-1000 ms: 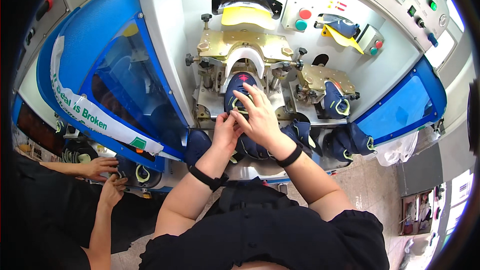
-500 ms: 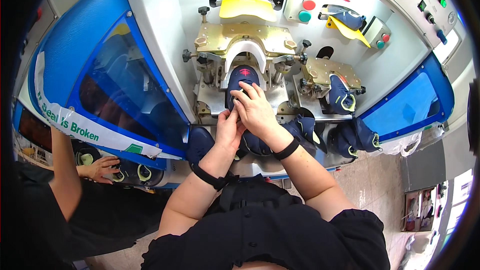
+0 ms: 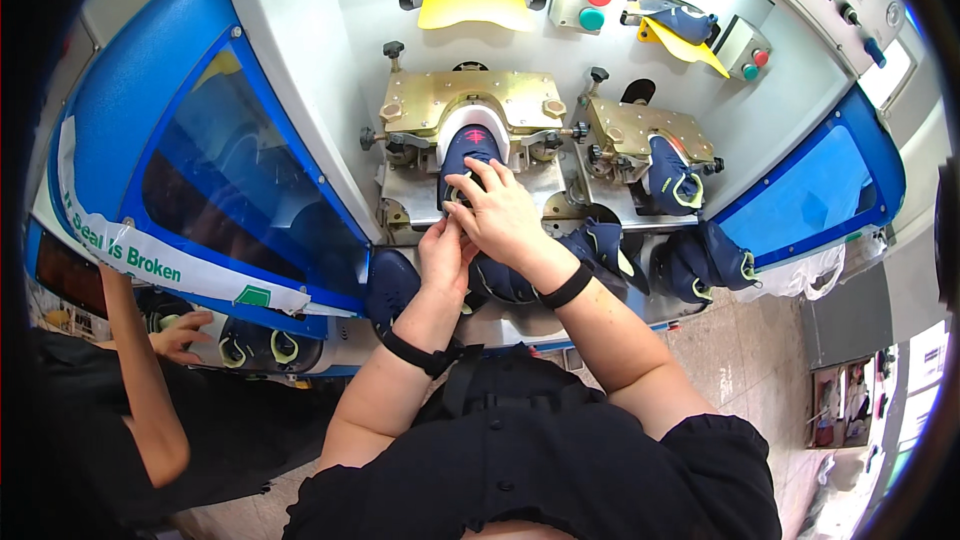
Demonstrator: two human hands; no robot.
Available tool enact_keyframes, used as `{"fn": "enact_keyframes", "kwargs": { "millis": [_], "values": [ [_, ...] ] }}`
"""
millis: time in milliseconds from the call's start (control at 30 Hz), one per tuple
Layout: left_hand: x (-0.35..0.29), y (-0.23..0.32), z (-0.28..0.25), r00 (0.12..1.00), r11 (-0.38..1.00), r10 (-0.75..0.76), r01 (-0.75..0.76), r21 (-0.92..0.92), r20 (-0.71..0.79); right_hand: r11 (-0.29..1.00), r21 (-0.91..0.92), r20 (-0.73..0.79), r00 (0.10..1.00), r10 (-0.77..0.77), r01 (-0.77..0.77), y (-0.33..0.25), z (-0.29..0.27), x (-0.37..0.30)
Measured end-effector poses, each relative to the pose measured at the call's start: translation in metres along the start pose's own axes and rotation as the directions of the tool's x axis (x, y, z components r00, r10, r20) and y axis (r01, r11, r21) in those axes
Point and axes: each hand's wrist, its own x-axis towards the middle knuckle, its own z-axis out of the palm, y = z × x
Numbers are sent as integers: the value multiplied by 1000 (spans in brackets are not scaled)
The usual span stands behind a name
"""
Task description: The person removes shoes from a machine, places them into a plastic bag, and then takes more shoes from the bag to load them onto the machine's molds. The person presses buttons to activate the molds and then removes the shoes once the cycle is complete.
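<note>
A navy shoe upper (image 3: 466, 147) with a red mark on its toe sits in the machine. Its toe lies inside the white U-shaped pad (image 3: 503, 128) under the brass-coloured clamp plate (image 3: 411, 97). My right hand (image 3: 497, 215) lies over the upper's throat, fingers curled down onto it. Lower down, at the heel end, my left hand (image 3: 443, 258) pinches the upper's back edge, close against my right fingers. The heel itself is mostly hidden by both hands.
A second clamp station (image 3: 625, 126) on the right holds another navy upper (image 3: 670, 178). More navy uppers (image 3: 394, 285) line the front ledge. Blue side doors (image 3: 250, 170) flank the bay. At the left, a co-worker's hand (image 3: 180, 337) is near other shoes. Push buttons (image 3: 597, 6) sit on the back wall.
The clamp plate and white pad now sit lower and closer around the upper's toe. Both hands stay on the upper. The co-worker's hand has moved left, off the shoes.
</note>
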Motion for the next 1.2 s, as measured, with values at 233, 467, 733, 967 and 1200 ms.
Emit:
{"fn": "enact_keyframes", "kwargs": {
  "millis": [233, 467, 733, 967, 1200],
  "values": [
    [-6, -2, 0, 999, 997, -34, 32, -65, -29, 999, -53, -3, 1000, 9, -9, 0, 1, -6],
    [5, -13, -11, 1000, 993, -8, 7, -120, -7, 996, -85, -16, 1000, -18, 17, 3, 0, -8],
    [-4, 0, -5, 991, 1000, -14, 12, -20, -132, 963, 270, -250, 965, 82, -12, 38, -39, -41],
    [-32, -5, 16, 980, 997, -71, 63, -48, -188, 698, -202, -57, 720, 692, -687, 154, -80, -151],
    [-69, -40, 41, 743, 732, -612, 402, 550, 270, 705, 463, 85, 819, 568, -537, 115, -106, -159]
  ]
}}
